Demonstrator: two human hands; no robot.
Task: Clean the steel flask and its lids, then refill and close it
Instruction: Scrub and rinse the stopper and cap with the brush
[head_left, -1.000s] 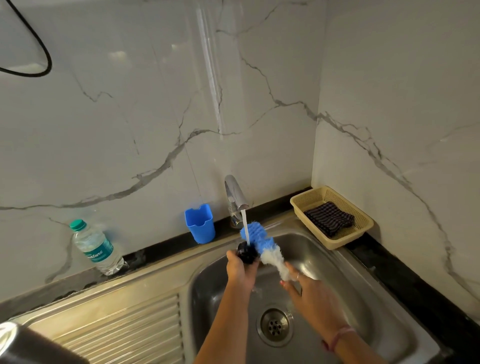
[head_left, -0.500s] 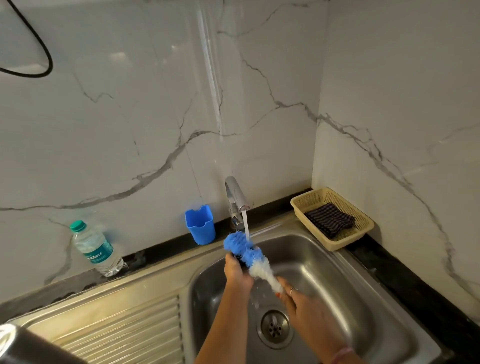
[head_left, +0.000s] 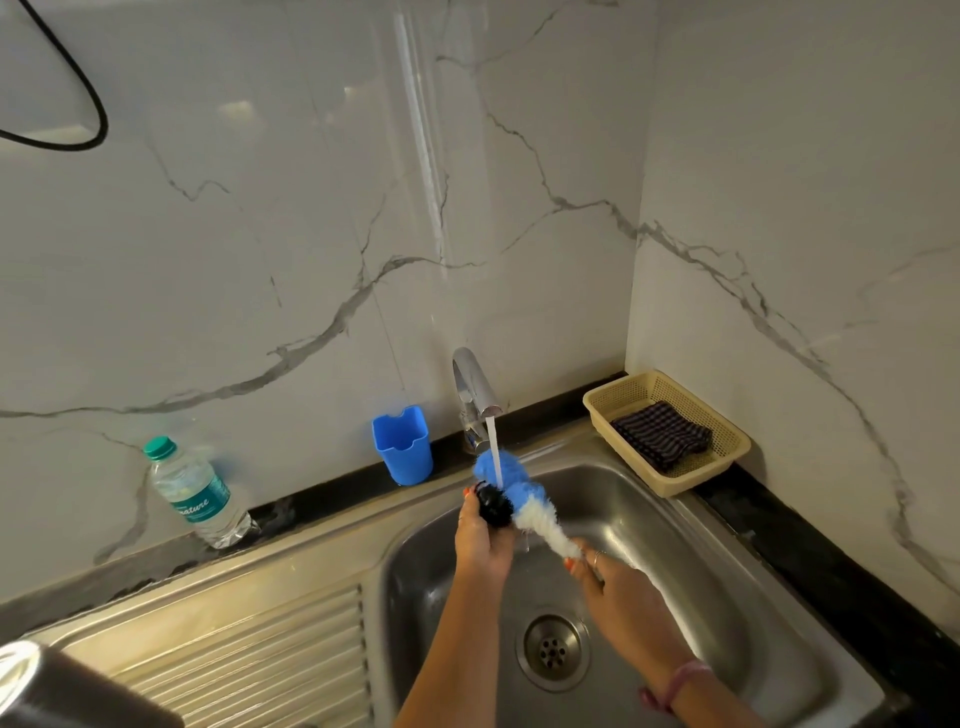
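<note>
1. The steel sink (head_left: 691, 525) is sitting in a corner of white marble-veined wall (head_left: 260, 234), set in a dark desk (head_left: 810, 551); all places below are given relative to the sink.
2. The tap (head_left: 470, 387) is standing at the sink's back rim and a thin stream of water (head_left: 495, 452) is running from it.
3. The left hand (head_left: 480, 538) is gripping a small black lid (head_left: 493, 504) over the basin, under the stream.
4. The right hand (head_left: 618, 587) is holding the handle end of a blue-and-white brush (head_left: 519, 493); its bristles are pressing against the lid.
5. The drain (head_left: 552, 647) is lying in the basin floor below the hands.
6. The ribbed drainboard (head_left: 234, 654) is extending left of the basin; a dark cylinder with a bright rim, possibly the flask (head_left: 62, 691), is showing at its near-left edge, cut off by the frame.
7. A blue cup (head_left: 402, 447) is standing behind the sink, left of the tap.
8. A plastic water bottle (head_left: 195, 493) is leaning against the wall, far back-left.
9. A beige basket (head_left: 727, 441) holding a dark checked cloth (head_left: 660, 434) is sitting at the back-right.
10. A black cable (head_left: 78, 78) is looping on the wall, upper left.
</note>
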